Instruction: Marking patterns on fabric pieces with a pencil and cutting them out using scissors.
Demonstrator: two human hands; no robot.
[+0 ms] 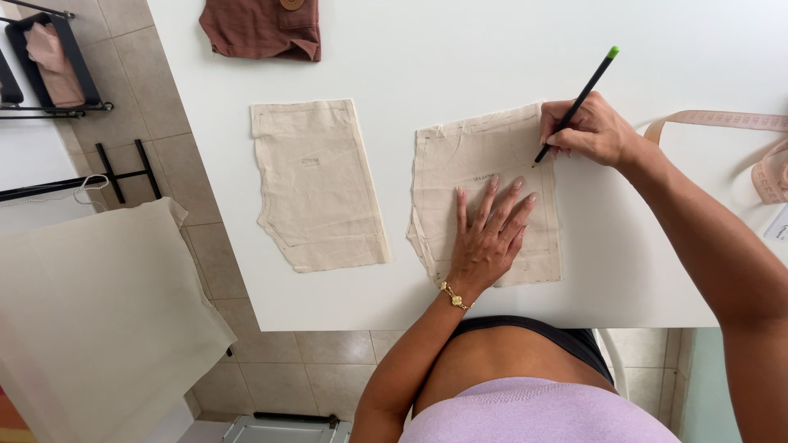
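Two cut pieces of cream unbleached cotton lay flat on the white table (624, 279), well apart. The left hand (486, 238) was spread open, palm down, on the right-hand cream fabric piece (460, 164), gripping nothing, apparently to keep the cloth from sliding. The right hand (589, 131) pinched a black pencil with a green end (579, 102), its tip touching that piece's right edge. The left-hand cream fabric piece (316, 184) lay untouched. A rust-brown folded garment (258, 29) sat at the far edge, a pale pink measuring tape (739, 131) to the right. On the floor, a black metal rack (57, 61) held pinkish cloth.
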